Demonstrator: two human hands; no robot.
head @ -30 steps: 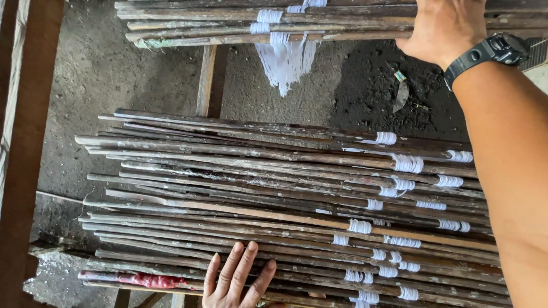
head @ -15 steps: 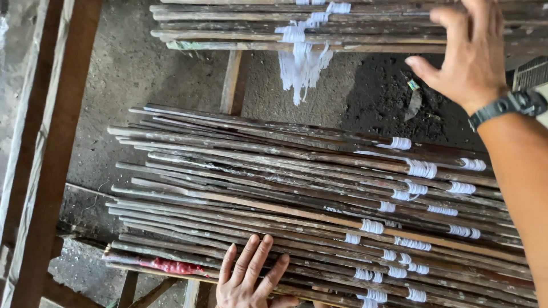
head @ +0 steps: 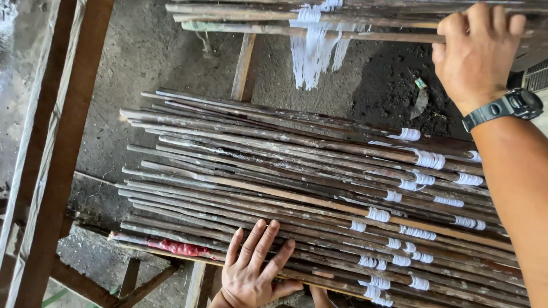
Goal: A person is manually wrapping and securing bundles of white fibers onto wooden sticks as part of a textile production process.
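Observation:
A wide row of dark thin wooden sticks (head: 297, 194) lies side by side, each bound with white thread near its right end. My left hand (head: 254, 268) rests flat on the sticks at the near edge, fingers spread. My right hand (head: 474, 51), with a black wristwatch, curls its fingers over sticks of a second bundle (head: 354, 20) at the top. White thread (head: 314, 48) hangs down from that upper bundle.
A wooden frame beam (head: 63, 148) runs along the left side. A wooden support post (head: 242, 68) stands between the two bundles. Dark rough ground (head: 154, 57) shows below. A red patch (head: 180, 248) marks one near stick.
The view has shifted, so the sticks sit further right and lower. My right hand went from open above the upper bundle to fingers curled over its sticks. My left hand stays flat.

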